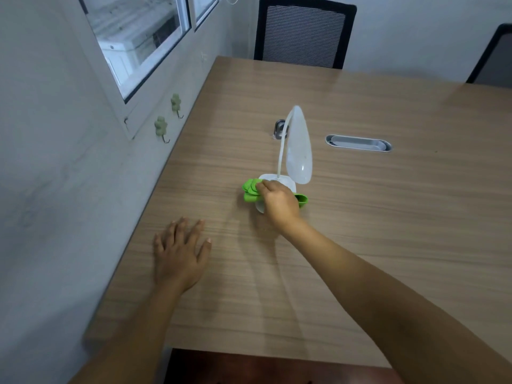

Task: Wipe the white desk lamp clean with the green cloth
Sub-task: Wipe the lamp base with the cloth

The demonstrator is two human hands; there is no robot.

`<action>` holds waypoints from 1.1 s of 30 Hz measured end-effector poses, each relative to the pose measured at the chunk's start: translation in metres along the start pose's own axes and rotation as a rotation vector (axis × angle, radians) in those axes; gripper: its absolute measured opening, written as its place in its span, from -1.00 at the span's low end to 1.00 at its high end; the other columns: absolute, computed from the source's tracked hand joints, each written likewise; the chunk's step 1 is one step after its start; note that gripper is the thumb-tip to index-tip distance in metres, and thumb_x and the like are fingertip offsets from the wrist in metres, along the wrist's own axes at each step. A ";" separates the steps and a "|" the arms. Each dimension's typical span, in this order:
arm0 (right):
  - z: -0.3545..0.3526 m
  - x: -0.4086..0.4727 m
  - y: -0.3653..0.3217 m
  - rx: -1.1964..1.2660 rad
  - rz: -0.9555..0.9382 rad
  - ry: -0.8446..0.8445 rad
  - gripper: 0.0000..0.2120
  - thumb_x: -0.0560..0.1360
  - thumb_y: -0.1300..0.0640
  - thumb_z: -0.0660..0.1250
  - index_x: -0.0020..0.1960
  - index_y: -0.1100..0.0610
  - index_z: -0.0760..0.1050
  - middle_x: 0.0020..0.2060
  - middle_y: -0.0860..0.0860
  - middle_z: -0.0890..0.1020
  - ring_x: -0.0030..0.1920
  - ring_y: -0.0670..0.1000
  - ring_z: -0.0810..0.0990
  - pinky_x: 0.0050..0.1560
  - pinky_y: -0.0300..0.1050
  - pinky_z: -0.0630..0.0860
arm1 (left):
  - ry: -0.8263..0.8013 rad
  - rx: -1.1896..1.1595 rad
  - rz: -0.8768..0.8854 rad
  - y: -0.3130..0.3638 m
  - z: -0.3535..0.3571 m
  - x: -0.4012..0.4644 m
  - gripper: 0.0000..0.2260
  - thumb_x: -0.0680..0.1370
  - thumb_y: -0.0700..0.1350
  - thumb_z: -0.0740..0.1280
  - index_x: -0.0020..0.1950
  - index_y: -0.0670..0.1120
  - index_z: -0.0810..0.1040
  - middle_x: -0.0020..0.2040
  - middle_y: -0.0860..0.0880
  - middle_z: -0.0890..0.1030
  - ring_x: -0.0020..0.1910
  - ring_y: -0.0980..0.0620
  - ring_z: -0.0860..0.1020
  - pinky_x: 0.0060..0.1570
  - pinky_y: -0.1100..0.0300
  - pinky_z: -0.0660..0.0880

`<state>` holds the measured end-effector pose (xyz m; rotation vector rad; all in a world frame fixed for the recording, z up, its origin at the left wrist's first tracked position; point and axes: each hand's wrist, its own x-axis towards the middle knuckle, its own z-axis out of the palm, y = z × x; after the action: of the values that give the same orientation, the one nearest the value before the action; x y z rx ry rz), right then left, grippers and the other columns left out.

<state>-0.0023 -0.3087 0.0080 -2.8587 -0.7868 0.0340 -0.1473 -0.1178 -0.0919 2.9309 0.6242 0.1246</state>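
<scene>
The white desk lamp (298, 151) stands in the middle of the wooden table (388, 217), its thin neck arching up and its long oval head hanging down toward me. My right hand (278, 202) is shut on the bunched green cloth (250, 191) and presses it onto the lamp's flat base, covering most of that base. Cloth sticks out on both sides of the hand. My left hand (180, 252) lies flat on the table nearer to me and to the left, fingers spread, holding nothing.
A grey wall with a window and two green hooks (161, 128) runs along the table's left edge. A metal cable grommet (358, 143) sits right of the lamp, a small round one (279, 128) behind it. Two black office chairs (303, 33) stand at the far side.
</scene>
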 end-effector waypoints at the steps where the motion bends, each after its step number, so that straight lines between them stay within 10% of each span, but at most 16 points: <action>1: 0.006 0.001 -0.002 -0.063 -0.007 -0.022 -0.63 0.56 0.24 0.17 0.37 0.17 0.36 0.36 0.11 0.44 0.36 0.12 0.38 0.37 0.02 0.32 | 0.000 -0.002 -0.001 0.000 0.000 0.000 -0.45 0.49 0.30 -0.09 0.46 0.24 0.19 0.52 -0.02 0.26 0.51 -0.10 0.16 0.42 -0.19 0.07; 6: 0.017 -0.038 -0.004 -0.123 -0.044 -0.041 -0.66 0.56 0.23 0.14 0.32 0.13 0.41 0.33 0.09 0.49 0.35 0.10 0.39 0.31 0.02 0.32 | 0.001 -0.007 0.007 0.001 -0.002 0.000 -0.45 0.49 0.30 -0.08 0.46 0.23 0.21 0.52 -0.03 0.28 0.50 -0.10 0.17 0.42 -0.19 0.05; 10: 0.006 -0.060 -0.010 -0.095 -0.129 0.181 -0.68 0.23 0.33 0.48 -0.02 0.16 0.66 -0.14 0.09 0.73 -0.14 0.15 0.68 -0.13 -0.03 0.61 | 0.020 -0.003 0.004 0.002 -0.003 -0.001 -0.45 0.49 0.29 -0.06 0.46 0.22 0.23 0.50 -0.04 0.31 0.49 -0.11 0.20 0.41 -0.20 0.08; 16: -0.022 -0.005 -0.036 -0.292 0.103 0.170 -0.73 -0.06 0.17 0.62 -0.38 0.10 0.69 -0.48 -0.05 0.68 -0.46 -0.03 0.64 -0.48 -0.34 0.54 | 0.018 -0.015 0.007 0.002 -0.003 -0.001 -0.45 0.48 0.30 -0.08 0.47 0.23 0.20 0.51 -0.03 0.29 0.51 -0.09 0.18 0.42 -0.19 0.07; 23: 0.009 -0.011 -0.051 -0.234 0.049 0.010 -0.79 0.47 0.35 0.23 0.07 0.31 0.54 0.00 0.22 0.62 0.16 0.19 0.46 -0.02 0.02 0.42 | 0.028 -0.022 0.015 0.002 -0.004 -0.002 -0.45 0.49 0.29 -0.06 0.45 0.22 0.25 0.51 -0.05 0.30 0.50 -0.11 0.19 0.41 -0.20 0.06; 33: -0.001 -0.001 -0.030 -0.142 0.180 0.018 -0.73 0.55 0.35 0.13 0.21 0.28 0.46 0.16 0.22 0.52 0.26 0.17 0.39 0.16 0.06 0.39 | 0.013 -0.032 0.005 0.000 0.000 0.000 -0.45 0.49 0.31 -0.09 0.46 0.24 0.20 0.52 -0.03 0.27 0.51 -0.09 0.16 0.42 -0.19 0.03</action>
<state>-0.0182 -0.2842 0.0141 -3.0514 -0.5467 -0.0257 -0.1471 -0.1179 -0.0921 2.9031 0.6109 0.1528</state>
